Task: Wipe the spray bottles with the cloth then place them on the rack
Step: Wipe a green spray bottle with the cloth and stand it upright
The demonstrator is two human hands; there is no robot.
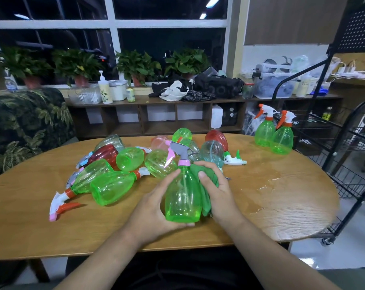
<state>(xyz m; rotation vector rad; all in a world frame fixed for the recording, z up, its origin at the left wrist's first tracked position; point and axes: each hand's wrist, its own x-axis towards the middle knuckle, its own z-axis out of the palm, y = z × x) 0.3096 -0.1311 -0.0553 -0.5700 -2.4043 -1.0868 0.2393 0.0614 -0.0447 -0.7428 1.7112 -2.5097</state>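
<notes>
Presently the left hand (154,208) cups the base and side of an upright green spray bottle (182,197), fingers curled round it. The right hand (217,191) presses a green cloth (206,181) against the bottle's right side, thumb on top. Behind, a pile of spray bottles (131,164) lies on the wooden table (282,206). Two green bottles (273,132) stand at its far right edge, beside the black wire rack (349,147).

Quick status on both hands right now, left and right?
Left hand: grips the green spray bottle near its base.
Right hand: holds the green cloth against that bottle.
</notes>
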